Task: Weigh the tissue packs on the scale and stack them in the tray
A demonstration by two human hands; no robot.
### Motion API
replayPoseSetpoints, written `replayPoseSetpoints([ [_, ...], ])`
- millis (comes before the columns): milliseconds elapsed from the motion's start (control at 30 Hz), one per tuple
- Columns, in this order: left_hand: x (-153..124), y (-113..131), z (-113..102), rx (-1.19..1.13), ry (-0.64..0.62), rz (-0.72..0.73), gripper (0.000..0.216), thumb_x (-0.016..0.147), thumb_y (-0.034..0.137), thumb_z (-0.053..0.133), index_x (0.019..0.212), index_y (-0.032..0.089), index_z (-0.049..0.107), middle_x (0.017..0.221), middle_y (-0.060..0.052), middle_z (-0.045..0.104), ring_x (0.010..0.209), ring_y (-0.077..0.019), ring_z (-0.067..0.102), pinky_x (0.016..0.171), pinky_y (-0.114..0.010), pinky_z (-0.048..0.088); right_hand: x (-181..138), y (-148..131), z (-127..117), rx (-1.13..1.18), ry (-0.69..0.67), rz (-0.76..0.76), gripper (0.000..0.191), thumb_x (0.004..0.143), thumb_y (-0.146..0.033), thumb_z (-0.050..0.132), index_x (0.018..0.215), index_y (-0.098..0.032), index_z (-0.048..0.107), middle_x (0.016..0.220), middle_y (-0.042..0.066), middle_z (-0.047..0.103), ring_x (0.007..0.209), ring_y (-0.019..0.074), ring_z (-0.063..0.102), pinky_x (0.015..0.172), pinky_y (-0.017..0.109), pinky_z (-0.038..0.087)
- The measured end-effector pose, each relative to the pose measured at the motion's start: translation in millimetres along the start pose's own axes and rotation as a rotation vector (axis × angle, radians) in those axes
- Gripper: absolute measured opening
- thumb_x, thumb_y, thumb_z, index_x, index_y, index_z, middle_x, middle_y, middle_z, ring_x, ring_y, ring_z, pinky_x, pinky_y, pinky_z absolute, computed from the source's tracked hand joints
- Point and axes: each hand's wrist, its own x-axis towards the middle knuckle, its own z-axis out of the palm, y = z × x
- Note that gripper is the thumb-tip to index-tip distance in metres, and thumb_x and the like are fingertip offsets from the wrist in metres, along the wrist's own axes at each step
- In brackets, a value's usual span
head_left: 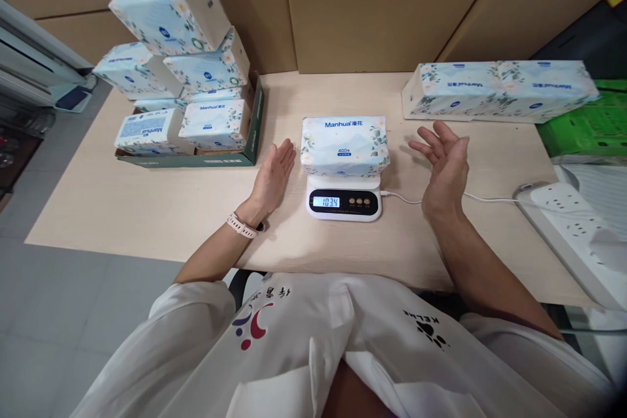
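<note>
A pack of tissues (344,145), pale blue with leaf and flower print, rests on top of a white digital scale (344,202). The lit display reads about 103.4. Just left of the pack is my left hand (275,176), its fingers stretched out and nothing held. On the other side, a gap away from the pack, my right hand (445,170) hovers palm up with its fingers apart and holds nothing. Neither hand touches the pack. A white cable runs from the scale's right side, passing behind my right wrist.
At the left, a dark green open carton (215,160) holds several stacked tissue packs (169,10). Two packs (497,88) stand end to end at the back right. A white power strip (578,222) and a green package (588,121) lie right. Cardboard boxes (382,6) line the back.
</note>
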Motion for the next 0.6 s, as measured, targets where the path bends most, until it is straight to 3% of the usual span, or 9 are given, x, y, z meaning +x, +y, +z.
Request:
replayPoseSetpoints([
  [200,1.3,-2.0,-1.9,0.003,0.003,0.005,0.090,0.108,0.075,0.035,0.182,0.026,0.031,0.191,-0.003,0.028,0.181,-0.0241,0.018,0.148,-0.039,0.016,-0.2,1.2,-0.7,-0.024,-0.007,-0.006,0.083,0.107,-0.084,0.020,0.154,-0.036,0.067,0.157,0.010,0.070,0.144,0.0361,0.071,0.131,0.067,0.047],
  [400,0.2,0.2,0.0,0.007,0.005,0.004,0.093,0.110,0.072,0.031,0.184,0.016,0.024,0.192,-0.007,0.023,0.180,-0.0227,0.021,0.147,-0.035,0.020,-0.8,-2.5,0.5,0.002,0.012,-0.002,0.080,0.107,-0.083,0.024,0.151,-0.034,0.069,0.155,0.010,0.072,0.141,0.0355,0.072,0.130,0.066,0.048],
  [600,0.4,0.2,0.1,0.005,0.006,0.003,0.090,0.110,0.073,0.032,0.183,0.021,0.028,0.192,-0.005,0.026,0.180,-0.0232,0.022,0.148,-0.037,0.019,0.1,1.9,-0.4,0.007,-0.014,0.003,0.084,0.105,-0.087,0.023,0.156,-0.036,0.066,0.158,0.011,0.070,0.144,0.0380,0.070,0.131,0.069,0.045],
])
